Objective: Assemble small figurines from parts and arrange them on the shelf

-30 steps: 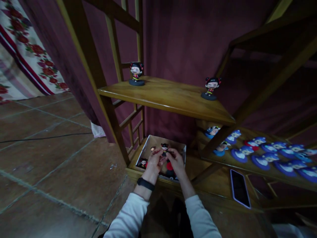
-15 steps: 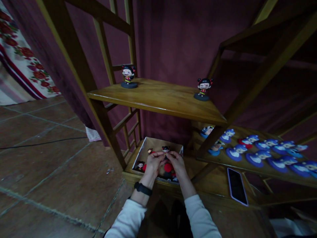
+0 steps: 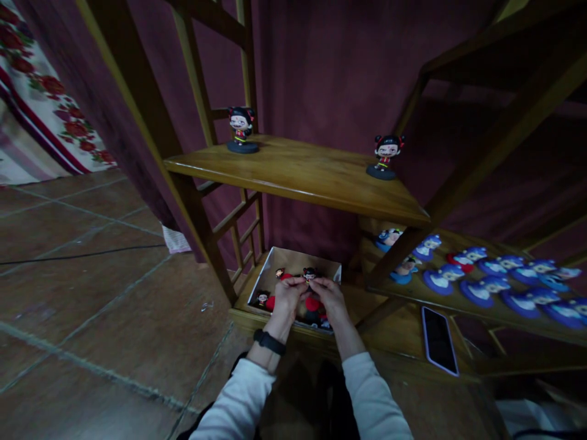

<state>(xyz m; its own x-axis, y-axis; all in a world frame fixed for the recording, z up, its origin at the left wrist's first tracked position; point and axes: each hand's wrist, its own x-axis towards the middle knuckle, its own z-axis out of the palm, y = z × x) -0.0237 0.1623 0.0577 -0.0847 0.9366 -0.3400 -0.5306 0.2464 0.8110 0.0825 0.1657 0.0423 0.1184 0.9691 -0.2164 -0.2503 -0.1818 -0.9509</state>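
My left hand (image 3: 288,297) and my right hand (image 3: 329,298) are closed together on a small black-haired doll figurine (image 3: 310,274), held just above an open cardboard box (image 3: 293,258) on the lowest wooden shelf. Only the doll's head shows above my fingertips. Several more red and black figurines (image 3: 265,300) lie inside the box. A black band is on my left wrist. Two matching figurines stand on round bases on the middle shelf (image 3: 302,177), one at the back left (image 3: 241,129) and one at the right (image 3: 386,156).
Several blue figurines (image 3: 486,281) lie in rows on a slanted shelf to the right. A phone (image 3: 439,340) lies flat on the low board beside the box. Wooden shelf posts (image 3: 151,140) rise on the left. Tiled floor and a cable (image 3: 82,252) stretch left.
The view has shifted slightly. Both hands stay together on the doll over the box, lowering it a little so that less of it shows.
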